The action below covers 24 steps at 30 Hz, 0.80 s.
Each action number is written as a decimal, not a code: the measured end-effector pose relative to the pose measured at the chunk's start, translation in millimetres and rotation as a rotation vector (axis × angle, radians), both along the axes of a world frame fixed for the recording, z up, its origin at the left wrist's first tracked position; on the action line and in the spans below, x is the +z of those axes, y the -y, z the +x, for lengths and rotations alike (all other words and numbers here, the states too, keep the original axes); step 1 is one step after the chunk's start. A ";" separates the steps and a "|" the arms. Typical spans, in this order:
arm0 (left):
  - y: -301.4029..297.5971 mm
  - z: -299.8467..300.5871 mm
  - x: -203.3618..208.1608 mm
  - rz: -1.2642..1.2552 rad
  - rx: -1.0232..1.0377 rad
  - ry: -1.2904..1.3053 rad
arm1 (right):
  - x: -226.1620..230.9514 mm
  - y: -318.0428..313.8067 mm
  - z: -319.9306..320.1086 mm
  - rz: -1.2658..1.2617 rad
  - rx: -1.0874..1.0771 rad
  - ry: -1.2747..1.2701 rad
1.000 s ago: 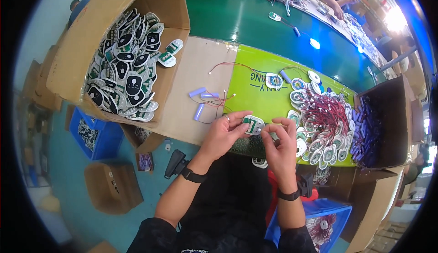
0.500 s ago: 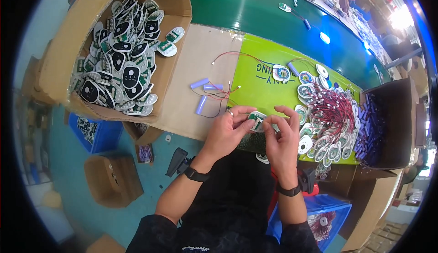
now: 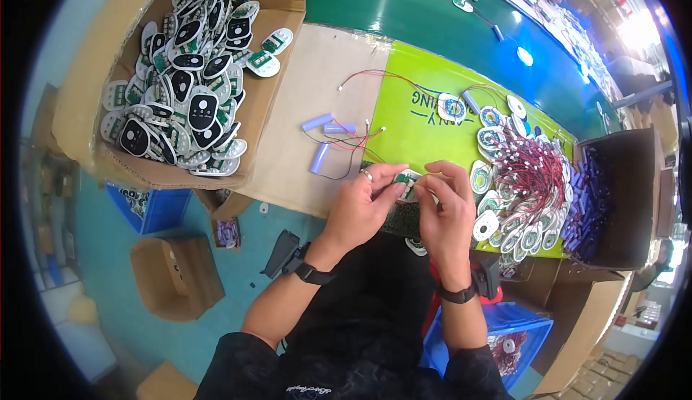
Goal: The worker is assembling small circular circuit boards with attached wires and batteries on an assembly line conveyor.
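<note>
Close in front of me, a white oval casing with a green circuit board (image 3: 407, 179) is gripped between both hands. My left hand (image 3: 362, 202) has thumb and fingers closed on its left side. The fingertips of my right hand (image 3: 448, 202) pinch at its right edge; whether they hold a small part there is hidden. Left of the hands, several purple cylindrical batteries (image 3: 320, 158) with red and black wires lie on the cardboard sheet (image 3: 295, 94). To the right is a heap of white round casings (image 3: 532, 236) with red wires (image 3: 532, 178).
A large cardboard box (image 3: 94, 104) of oval casings stands at left. Another box (image 3: 627, 198) with purple batteries is at right. Below are blue bins (image 3: 537, 328) and a small brown bin (image 3: 176, 277). A green bench (image 3: 360, 0) runs along the back.
My fingers have shifted slightly around the casing, and my right fingertips cover more of its right side. The whole view has moved a little.
</note>
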State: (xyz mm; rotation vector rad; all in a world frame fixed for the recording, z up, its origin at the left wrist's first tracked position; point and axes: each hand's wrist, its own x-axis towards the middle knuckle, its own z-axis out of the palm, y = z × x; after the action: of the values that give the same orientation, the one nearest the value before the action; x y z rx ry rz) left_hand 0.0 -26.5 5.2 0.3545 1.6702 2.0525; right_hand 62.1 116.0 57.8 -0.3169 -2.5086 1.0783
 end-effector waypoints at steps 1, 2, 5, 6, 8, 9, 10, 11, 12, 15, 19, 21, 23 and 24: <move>-0.7 -0.6 -0.9 -0.025 0.009 -0.007 | -1.7 0.4 -1.0 0.000 -0.002 -0.004; -1.0 -2.1 -2.1 -0.027 0.006 -0.009 | -4.1 0.9 -2.9 -0.002 -0.004 -0.006; -0.4 -4.2 -4.5 -0.043 0.001 -0.042 | -6.6 1.7 -3.0 0.011 -0.017 -0.108; 0.5 -3.4 -3.8 -0.044 -0.016 -0.048 | -4.8 1.9 -0.2 -0.009 -0.014 -0.072; 1.0 -4.5 -3.8 -0.038 -0.031 -0.071 | -2.1 -0.1 4.1 -0.023 -0.010 -0.052; 2.2 -4.3 -3.8 -0.046 -0.065 -0.028 | -0.8 -0.9 8.2 -0.039 -0.005 0.009; 3.7 -4.9 -0.9 -0.057 -0.096 0.015 | 1.0 -1.2 10.8 -0.058 0.003 0.070; 2.9 -5.6 3.2 -0.057 -0.091 0.002 | 3.5 -4.7 12.4 -0.058 0.008 0.057; 0.3 -5.8 9.0 -0.118 -0.123 -0.048 | 7.0 -11.2 14.0 0.031 0.017 -0.010; 0.2 -5.4 14.7 -0.189 -0.135 -0.125 | 29.7 -16.7 3.7 0.066 0.029 -0.081; 8.1 -3.6 8.1 -0.275 -0.097 -0.310 | 40.9 -8.4 -41.0 -0.069 0.202 0.075; 10.6 -4.2 25.9 -0.502 -0.163 -0.412 | 36.6 -0.3 -64.6 -0.054 0.293 0.139; 9.4 -2.3 22.5 -0.443 -0.105 -0.453 | 22.2 10.8 -87.3 0.266 0.189 0.065; 8.9 -2.6 25.7 -0.460 -0.126 -0.457 | 13.6 13.4 -96.3 0.325 0.151 0.133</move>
State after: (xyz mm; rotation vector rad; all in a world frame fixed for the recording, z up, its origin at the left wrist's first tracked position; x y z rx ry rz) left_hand -2.5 -35.5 30.9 0.7847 2.2538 1.5033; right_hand -34.1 102.6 71.5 -0.1100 -2.8089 0.7011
